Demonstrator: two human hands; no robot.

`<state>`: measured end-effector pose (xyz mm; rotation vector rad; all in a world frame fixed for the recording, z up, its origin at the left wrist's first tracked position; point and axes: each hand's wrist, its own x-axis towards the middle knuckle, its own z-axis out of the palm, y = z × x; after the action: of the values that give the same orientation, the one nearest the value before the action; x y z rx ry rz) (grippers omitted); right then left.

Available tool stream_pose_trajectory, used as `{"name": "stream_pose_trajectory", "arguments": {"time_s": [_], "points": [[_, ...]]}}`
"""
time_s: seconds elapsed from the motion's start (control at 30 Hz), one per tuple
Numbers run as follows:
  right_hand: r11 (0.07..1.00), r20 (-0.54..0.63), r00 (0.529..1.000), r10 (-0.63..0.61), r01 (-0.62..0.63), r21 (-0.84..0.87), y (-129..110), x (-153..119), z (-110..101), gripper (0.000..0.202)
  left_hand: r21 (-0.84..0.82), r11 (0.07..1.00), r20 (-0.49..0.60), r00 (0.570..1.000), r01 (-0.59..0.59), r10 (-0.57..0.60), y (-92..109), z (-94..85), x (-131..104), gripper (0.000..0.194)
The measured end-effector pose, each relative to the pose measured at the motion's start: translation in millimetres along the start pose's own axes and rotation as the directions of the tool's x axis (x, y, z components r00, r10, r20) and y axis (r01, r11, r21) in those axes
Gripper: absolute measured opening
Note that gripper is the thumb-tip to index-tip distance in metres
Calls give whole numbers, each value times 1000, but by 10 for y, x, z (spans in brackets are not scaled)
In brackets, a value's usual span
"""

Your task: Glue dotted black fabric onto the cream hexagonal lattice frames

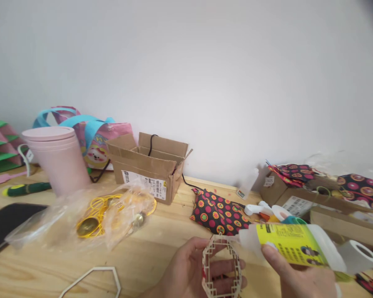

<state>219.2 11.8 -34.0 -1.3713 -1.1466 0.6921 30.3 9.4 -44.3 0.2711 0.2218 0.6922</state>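
Note:
My left hand (pixel 186 267) holds a pale octagonal lattice frame (pixel 205 265), its fingers showing behind the cut-out openings. A small red patch marks the frame's left side. In my right hand (pixel 304 279) is a white glue bottle (pixel 325 246) with a yellow label, lying nearly level and pointing left. Its narrow nozzle reaches the top right edge of the lattice frame; whether it touches, I cannot tell. On the table to the left lies a plain octagonal ring (pixel 102 269), partly cut off by the lower picture edge.
A clear plastic bag (pixel 59 219) holds yellow cord and brass-coloured pieces. Behind stand a pink tumbler (pixel 57 161) and an open cardboard box (pixel 147 169). A flower-patterned pouch (pixel 217 211) lies beyond my hands. Right are a small bottle (pixel 248 184), a white roll (pixel 357 256) and a filled box (pixel 294 198).

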Motion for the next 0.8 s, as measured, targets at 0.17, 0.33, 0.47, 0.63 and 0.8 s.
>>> {"name": "stream_pose_trajectory", "arguments": {"time_s": [0.17,0.33,0.47,0.63,0.8], "points": [[1000,-13,1000,-12,12,10,-26,8,-2,31,13,1000,4,1000,-3,3,-2,-20,15,35],[998,-49,998,36,-39,-44,15,16,-14,30,4,1000,-21,1000,-2,2,-11,-43,37,35],[1000,-40,999,-9,8,-8,14,24,-3,27,-7,1000,-26,1000,-11,11,-12,-50,44,35],[993,-25,994,-109,110,42,-94,14,49,34,-25,1000,-24,1000,-7,7,-17,-71,34,37],[984,-36,986,-162,164,62,-163,-2,97,37,-47,999,-19,1000,5,-6,-15,-83,29,35]]}}
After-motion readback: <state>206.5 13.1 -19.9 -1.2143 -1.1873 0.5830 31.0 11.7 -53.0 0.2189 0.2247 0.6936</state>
